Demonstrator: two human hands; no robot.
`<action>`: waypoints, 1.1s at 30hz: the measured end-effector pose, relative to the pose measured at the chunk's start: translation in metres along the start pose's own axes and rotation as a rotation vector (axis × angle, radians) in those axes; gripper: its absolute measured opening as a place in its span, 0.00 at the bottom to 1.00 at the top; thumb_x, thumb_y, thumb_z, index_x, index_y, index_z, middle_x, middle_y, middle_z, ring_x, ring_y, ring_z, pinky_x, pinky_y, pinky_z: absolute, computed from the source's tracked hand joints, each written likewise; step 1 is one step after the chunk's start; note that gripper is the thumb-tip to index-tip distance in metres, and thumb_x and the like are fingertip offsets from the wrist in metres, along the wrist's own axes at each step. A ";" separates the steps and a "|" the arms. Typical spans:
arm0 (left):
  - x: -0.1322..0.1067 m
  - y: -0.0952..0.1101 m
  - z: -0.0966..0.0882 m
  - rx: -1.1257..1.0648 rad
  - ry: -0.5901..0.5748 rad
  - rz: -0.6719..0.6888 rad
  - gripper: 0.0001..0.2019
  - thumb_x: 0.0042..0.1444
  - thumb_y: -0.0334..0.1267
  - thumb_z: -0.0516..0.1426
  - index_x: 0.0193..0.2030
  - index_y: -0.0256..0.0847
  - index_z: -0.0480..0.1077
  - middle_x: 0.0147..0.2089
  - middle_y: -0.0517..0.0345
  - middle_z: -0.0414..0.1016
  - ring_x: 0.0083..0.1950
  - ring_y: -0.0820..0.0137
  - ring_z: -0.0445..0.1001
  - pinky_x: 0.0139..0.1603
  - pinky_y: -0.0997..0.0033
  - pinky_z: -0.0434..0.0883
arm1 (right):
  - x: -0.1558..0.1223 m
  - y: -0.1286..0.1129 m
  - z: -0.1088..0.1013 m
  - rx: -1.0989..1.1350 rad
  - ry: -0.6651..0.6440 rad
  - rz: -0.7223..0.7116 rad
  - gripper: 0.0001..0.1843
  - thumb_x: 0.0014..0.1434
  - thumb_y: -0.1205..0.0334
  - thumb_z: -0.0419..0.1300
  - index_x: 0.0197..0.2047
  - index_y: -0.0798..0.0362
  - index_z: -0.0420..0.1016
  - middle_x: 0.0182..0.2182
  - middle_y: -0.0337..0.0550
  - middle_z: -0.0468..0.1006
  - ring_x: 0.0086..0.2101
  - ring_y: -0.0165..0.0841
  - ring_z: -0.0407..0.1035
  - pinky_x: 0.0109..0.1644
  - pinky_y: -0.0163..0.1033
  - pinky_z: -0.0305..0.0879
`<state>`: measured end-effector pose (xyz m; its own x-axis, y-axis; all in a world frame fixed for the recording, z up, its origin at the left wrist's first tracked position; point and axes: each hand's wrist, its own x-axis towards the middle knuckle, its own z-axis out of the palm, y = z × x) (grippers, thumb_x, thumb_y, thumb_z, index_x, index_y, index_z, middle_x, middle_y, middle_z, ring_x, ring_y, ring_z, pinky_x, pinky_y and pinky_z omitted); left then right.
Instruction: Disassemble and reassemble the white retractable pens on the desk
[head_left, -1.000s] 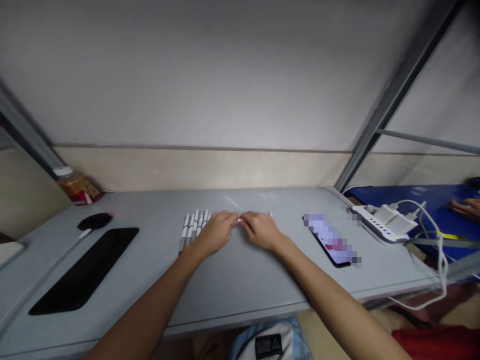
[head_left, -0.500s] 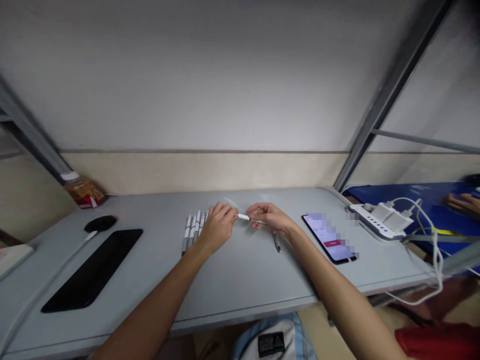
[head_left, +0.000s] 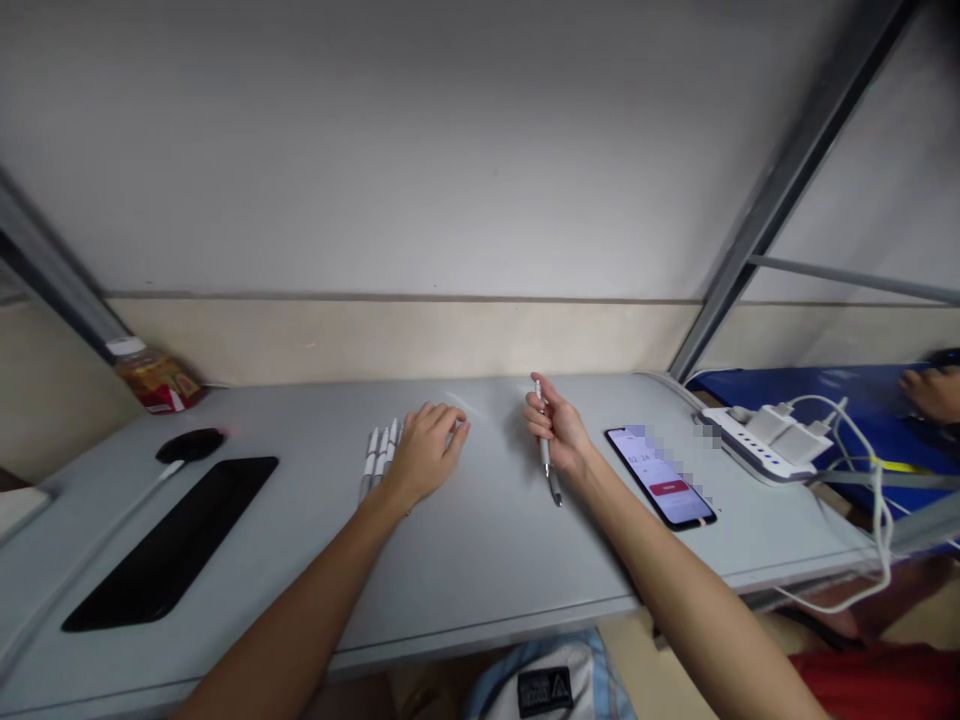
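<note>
Within the right hand (head_left: 561,432), closed in a loose fist just above the grey table (head_left: 465,560), a slim white pen (head_left: 538,392) stands nearly upright, its tip poking out above the fingers. Below that fist, a grey pen end (head_left: 553,490) lies on the table; it is unclear whether this belongs to the held pen or is a second one.

Well to the left of the grip, the left hand (head_left: 426,455) rests palm down with its fingers relaxed and slightly bent, gripping nothing. It covers the near end of a row of white pens (head_left: 377,455) lying side by side.

Just to the right of the grip lies a phone (head_left: 660,480) with its screen lit. Further right sit a white power strip (head_left: 754,445) with chargers and trailing white cables (head_left: 874,520), then another person's hand (head_left: 930,392) on a blue surface (head_left: 840,392).

Far to the left of the grip are a long black pad (head_left: 169,540), a small black device (head_left: 189,443) and a bottle with a red label (head_left: 154,375).
</note>
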<state>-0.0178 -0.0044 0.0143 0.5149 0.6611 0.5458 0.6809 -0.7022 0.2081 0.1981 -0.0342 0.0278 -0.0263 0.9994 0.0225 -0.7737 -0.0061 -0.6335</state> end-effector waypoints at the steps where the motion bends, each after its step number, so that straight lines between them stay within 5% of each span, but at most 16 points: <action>1: 0.000 -0.002 0.001 0.024 0.008 -0.016 0.10 0.64 0.40 0.47 0.39 0.42 0.68 0.40 0.54 0.74 0.44 0.64 0.67 0.45 0.62 0.61 | 0.000 0.000 0.000 0.004 -0.003 0.005 0.03 0.62 0.63 0.55 0.38 0.48 0.62 0.20 0.28 0.53 0.15 0.21 0.40 0.13 0.25 0.36; 13: -0.001 -0.013 -0.002 0.423 -0.094 -0.260 0.11 0.60 0.37 0.47 0.41 0.39 0.69 0.43 0.46 0.72 0.49 0.54 0.65 0.43 0.56 0.61 | 0.001 0.003 -0.001 -0.018 -0.040 -0.038 0.06 0.60 0.62 0.56 0.39 0.47 0.60 0.20 0.28 0.55 0.14 0.21 0.40 0.14 0.25 0.33; 21: -0.002 -0.016 -0.001 0.472 -0.189 -0.354 0.16 0.58 0.39 0.47 0.47 0.37 0.69 0.46 0.42 0.70 0.51 0.51 0.63 0.45 0.54 0.62 | 0.005 0.005 -0.001 -0.039 0.025 -0.062 0.02 0.62 0.63 0.52 0.38 0.49 0.60 0.18 0.28 0.54 0.14 0.21 0.39 0.14 0.26 0.32; 33: -0.001 -0.015 -0.004 0.469 -0.225 -0.396 0.17 0.57 0.39 0.46 0.47 0.36 0.69 0.47 0.40 0.70 0.52 0.50 0.62 0.45 0.54 0.63 | 0.004 0.005 0.001 -0.138 0.051 -0.084 0.14 0.59 0.58 0.56 0.32 0.48 0.52 0.19 0.27 0.55 0.14 0.21 0.38 0.15 0.26 0.30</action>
<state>-0.0307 0.0043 0.0134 0.2404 0.9208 0.3072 0.9702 -0.2381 -0.0457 0.1935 -0.0301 0.0259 0.0699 0.9966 0.0431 -0.6776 0.0791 -0.7311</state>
